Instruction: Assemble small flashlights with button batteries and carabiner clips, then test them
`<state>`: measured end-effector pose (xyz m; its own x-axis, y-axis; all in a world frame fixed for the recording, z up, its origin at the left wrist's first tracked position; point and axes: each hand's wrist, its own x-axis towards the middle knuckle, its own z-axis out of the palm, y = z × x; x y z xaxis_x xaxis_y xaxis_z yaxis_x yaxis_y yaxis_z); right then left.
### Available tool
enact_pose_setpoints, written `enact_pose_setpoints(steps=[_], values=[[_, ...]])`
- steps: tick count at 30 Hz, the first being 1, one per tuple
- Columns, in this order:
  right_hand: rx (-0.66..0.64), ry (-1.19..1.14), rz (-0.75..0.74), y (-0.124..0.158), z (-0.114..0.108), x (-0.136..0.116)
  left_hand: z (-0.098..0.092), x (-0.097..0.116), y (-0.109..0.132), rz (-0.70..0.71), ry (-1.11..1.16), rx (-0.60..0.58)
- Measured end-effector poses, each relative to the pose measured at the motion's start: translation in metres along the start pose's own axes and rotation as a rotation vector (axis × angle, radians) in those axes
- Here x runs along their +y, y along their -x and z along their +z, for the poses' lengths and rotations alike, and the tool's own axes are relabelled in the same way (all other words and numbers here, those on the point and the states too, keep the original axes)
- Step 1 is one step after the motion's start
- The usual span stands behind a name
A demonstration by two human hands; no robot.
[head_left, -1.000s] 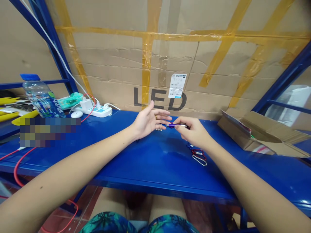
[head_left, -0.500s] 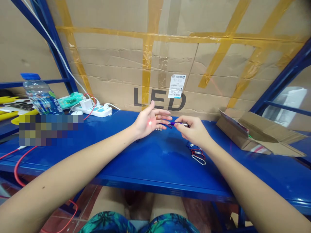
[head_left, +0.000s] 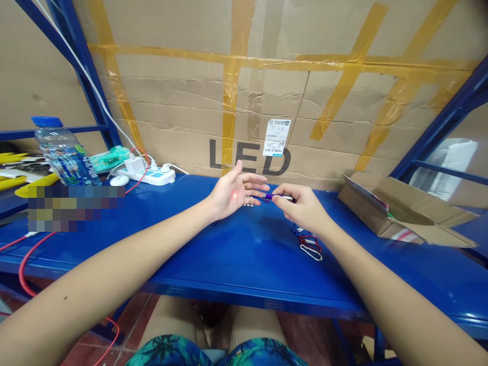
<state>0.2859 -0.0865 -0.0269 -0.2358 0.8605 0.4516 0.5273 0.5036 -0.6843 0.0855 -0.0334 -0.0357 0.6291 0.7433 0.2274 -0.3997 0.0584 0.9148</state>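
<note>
My right hand [head_left: 303, 207] pinches a small purple pen-shaped light [head_left: 275, 196], its tip aimed left at my other palm. My left hand [head_left: 237, 191] is held up with the fingers stretched out and the palm facing right; a red dot of light sits on the palm, and a ring shows on one finger. Some small silver pieces [head_left: 249, 204] lie on the blue shelf [head_left: 236, 254] just under the left fingers. Red, blue and silver carabiner clips [head_left: 309, 245] lie on the shelf below my right wrist.
A taped cardboard wall marked LED [head_left: 249, 155] stands behind the shelf. At the left are a water bottle [head_left: 63, 152], a white power strip [head_left: 147, 175] with plugs, a white mouse [head_left: 119, 180] and red cable [head_left: 26, 259]. An open cardboard box [head_left: 404, 213] lies at the right.
A red dot of light has appeared on my left palm since a second ago. Both hands have stayed almost in place.
</note>
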Motion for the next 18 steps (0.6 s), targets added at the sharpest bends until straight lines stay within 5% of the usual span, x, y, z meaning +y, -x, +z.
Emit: enact_pose_setpoints(steps=[11, 18], values=[[-0.011, 0.029, 0.011, -0.002, -0.001, 0.003, 0.002, 0.002, 0.0, 0.031, -0.08, 0.042], [-0.124, 0.26, 0.042, -0.012, -0.01, 0.029, -0.006, 0.01, 0.002, 0.303, -0.984, 0.221]])
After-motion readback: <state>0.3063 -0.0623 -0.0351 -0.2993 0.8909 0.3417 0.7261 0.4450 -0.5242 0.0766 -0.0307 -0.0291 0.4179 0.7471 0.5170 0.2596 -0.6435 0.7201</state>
